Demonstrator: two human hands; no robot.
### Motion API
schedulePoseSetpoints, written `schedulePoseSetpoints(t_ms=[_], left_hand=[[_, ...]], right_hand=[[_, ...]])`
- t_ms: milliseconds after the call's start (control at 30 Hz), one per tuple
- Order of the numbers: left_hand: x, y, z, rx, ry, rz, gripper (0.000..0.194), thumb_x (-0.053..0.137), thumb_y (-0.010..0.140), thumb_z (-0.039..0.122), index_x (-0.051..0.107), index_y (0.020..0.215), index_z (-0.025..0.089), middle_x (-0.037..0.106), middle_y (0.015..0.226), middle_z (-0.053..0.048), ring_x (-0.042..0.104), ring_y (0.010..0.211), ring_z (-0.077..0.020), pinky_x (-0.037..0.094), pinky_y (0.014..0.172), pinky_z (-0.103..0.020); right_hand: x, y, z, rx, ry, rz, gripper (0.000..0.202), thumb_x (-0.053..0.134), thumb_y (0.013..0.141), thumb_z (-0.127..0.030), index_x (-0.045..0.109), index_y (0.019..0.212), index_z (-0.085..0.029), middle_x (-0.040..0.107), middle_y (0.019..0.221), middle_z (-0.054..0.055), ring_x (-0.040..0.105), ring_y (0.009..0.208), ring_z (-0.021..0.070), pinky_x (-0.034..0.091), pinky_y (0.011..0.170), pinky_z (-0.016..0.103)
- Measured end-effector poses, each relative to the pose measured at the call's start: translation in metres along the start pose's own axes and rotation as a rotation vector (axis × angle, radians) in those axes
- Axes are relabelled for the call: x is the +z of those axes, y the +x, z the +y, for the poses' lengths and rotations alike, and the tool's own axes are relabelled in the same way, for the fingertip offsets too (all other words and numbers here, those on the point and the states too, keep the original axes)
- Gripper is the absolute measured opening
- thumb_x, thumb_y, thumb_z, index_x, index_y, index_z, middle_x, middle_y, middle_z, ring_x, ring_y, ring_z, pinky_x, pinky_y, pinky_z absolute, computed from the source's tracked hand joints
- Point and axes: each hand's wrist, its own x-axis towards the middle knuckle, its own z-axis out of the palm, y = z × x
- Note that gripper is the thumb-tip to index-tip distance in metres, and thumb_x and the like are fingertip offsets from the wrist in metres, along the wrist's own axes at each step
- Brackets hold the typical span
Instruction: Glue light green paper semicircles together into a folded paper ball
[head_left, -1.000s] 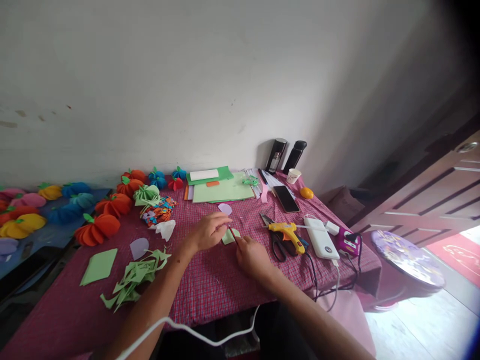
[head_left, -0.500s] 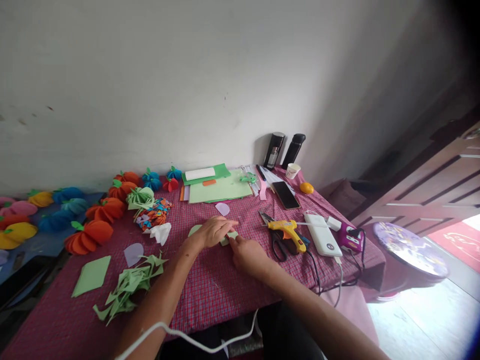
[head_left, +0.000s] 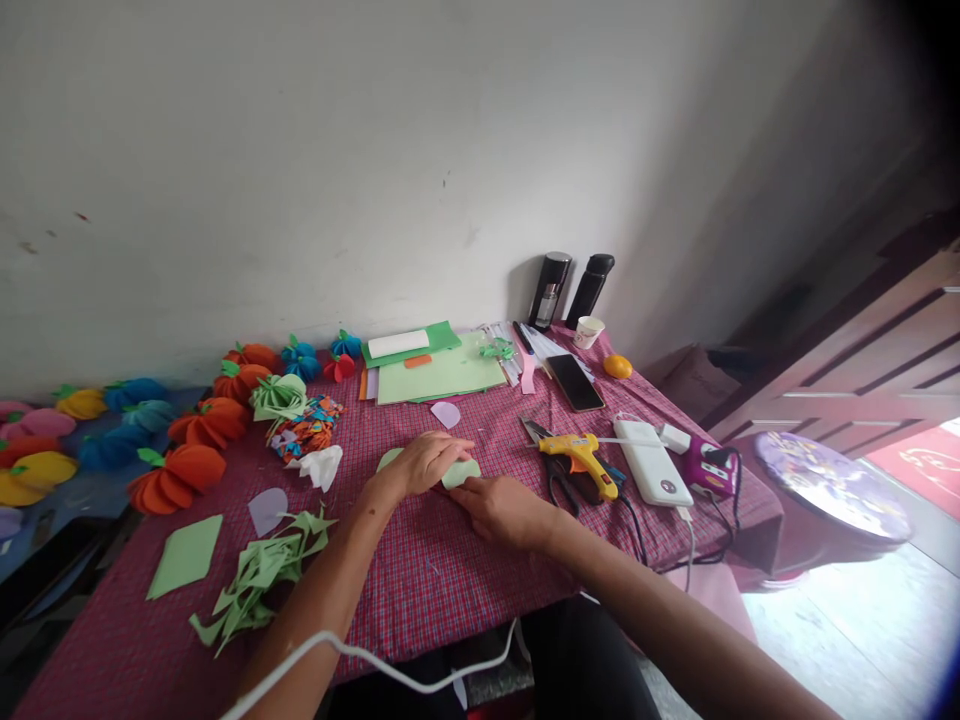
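My left hand [head_left: 421, 464] lies with its fingers stretched out and together, resting over light green paper on the cloth. One light green paper piece [head_left: 460, 473] with a rounded edge shows between my two hands. Its near edge is in the fingers of my right hand [head_left: 501, 508], which are bent and closed. Another rounded bit of green paper [head_left: 388, 458] peeks out left of my left hand; whether the two are joined is hidden. Just beyond my hands is a lilac rounded paper piece [head_left: 445, 414].
A yellow glue gun [head_left: 583, 458] lies over black scissors [head_left: 561, 486] on the right, beside a white power bank [head_left: 651, 465] and a phone [head_left: 575, 382]. Green scraps [head_left: 262, 570], a green paper stack [head_left: 185, 557] and orange paper pumpkins [head_left: 176, 478] are on the left.
My right fingers have drawn back slightly toward me and right, so more of the rounded green paper shows. My left hand has stayed nearly in place. The view has shifted a little.
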Motion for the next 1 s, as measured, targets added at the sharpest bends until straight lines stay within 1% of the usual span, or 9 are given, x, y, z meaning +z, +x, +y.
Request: schedulePoseSetpoints(t_ms=[167,267,333,433,500,600,700,867,1000], left_hand=[[-0.001,-0.003,0.008,-0.026,-0.076,0.013,0.045,0.029,0.105,0.029,0.07,0.122,0.019,0.072,0.127,-0.008,0.06,0.126,-0.0206,0.041,0.113,-0.039],[-0.009,-0.006,0.018,-0.078,-0.221,0.045,0.045,0.031,0.105,0.032,0.067,0.128,0.018,0.072,0.128,-0.008,0.061,0.127,-0.0196,0.043,0.113,-0.036],[-0.019,-0.01,0.023,-0.132,-0.309,0.149,0.044,0.037,0.104,0.036,0.066,0.13,0.017,0.069,0.134,-0.009,0.061,0.128,-0.0199,0.045,0.113,-0.035],[-0.038,-0.02,0.02,-0.232,-0.308,0.393,0.043,0.046,0.098,0.038,0.067,0.129,0.017,0.069,0.133,-0.009,0.063,0.125,-0.0215,0.047,0.111,-0.036],[-0.05,-0.031,0.011,-0.317,-0.236,0.449,0.042,0.05,0.095,0.036,0.068,0.129,0.018,0.07,0.13,-0.009,0.065,0.121,-0.022,0.049,0.108,-0.036],[-0.058,-0.054,-0.003,-0.475,-0.053,0.374,0.04,0.052,0.091,0.032,0.07,0.126,0.02,0.072,0.127,-0.008,0.068,0.115,-0.0233,0.052,0.103,-0.036],[-0.054,-0.075,-0.012,-0.566,0.045,0.285,0.04,0.054,0.088,0.027,0.07,0.124,0.019,0.073,0.123,-0.009,0.068,0.112,-0.0245,0.052,0.101,-0.037],[-0.04,-0.084,-0.01,-0.467,0.13,0.145,0.051,0.056,0.081,0.013,0.067,0.13,0.022,0.064,0.139,-0.008,0.057,0.13,-0.0245,0.041,0.115,-0.038],[-0.034,-0.078,-0.009,-0.423,0.148,0.094,0.05,0.057,0.08,0.011,0.069,0.127,0.022,0.066,0.133,-0.008,0.061,0.122,-0.0239,0.045,0.11,-0.036]], right_hand=[[0.007,-0.026,-0.013,0.012,0.018,0.066,0.051,0.052,0.089,-0.016,0.055,0.139,-0.018,0.068,0.108,0.009,0.064,0.083,0.0184,0.046,0.072,0.027],[0.012,-0.048,-0.016,0.111,0.066,0.16,0.052,0.05,0.09,-0.017,0.054,0.142,-0.017,0.066,0.105,0.008,0.064,0.084,0.0178,0.048,0.075,0.027],[0.01,-0.058,-0.011,0.26,0.063,0.243,0.049,0.047,0.093,-0.017,0.055,0.14,-0.017,0.066,0.104,0.008,0.065,0.086,0.0178,0.049,0.078,0.027],[0.0,-0.061,-0.003,0.517,-0.05,0.315,0.039,0.048,0.095,-0.018,0.062,0.131,-0.015,0.065,0.106,0.011,0.066,0.092,0.0207,0.05,0.081,0.028],[-0.008,-0.056,-0.001,0.595,-0.124,0.329,0.032,0.05,0.095,-0.019,0.065,0.123,-0.015,0.064,0.11,0.014,0.065,0.097,0.0232,0.049,0.083,0.03],[-0.012,-0.043,-0.005,0.519,-0.073,0.313,0.026,0.049,0.096,-0.019,0.068,0.115,-0.018,0.065,0.108,0.011,0.064,0.098,0.0216,0.048,0.086,0.029],[-0.006,-0.021,-0.01,0.429,0.019,0.293,0.029,0.047,0.097,-0.017,0.067,0.118,-0.02,0.066,0.108,0.009,0.064,0.099,0.0193,0.047,0.09,0.027],[0.007,0.016,-0.002,0.396,-0.002,0.293,0.052,0.055,0.086,-0.012,0.058,0.138,-0.014,0.061,0.133,0.015,0.056,0.122,0.025,0.039,0.107,0.034],[0.008,0.025,0.002,0.31,0.011,0.273,0.051,0.058,0.084,-0.014,0.061,0.135,-0.014,0.067,0.126,0.013,0.059,0.114,0.0266,0.039,0.108,0.038]])
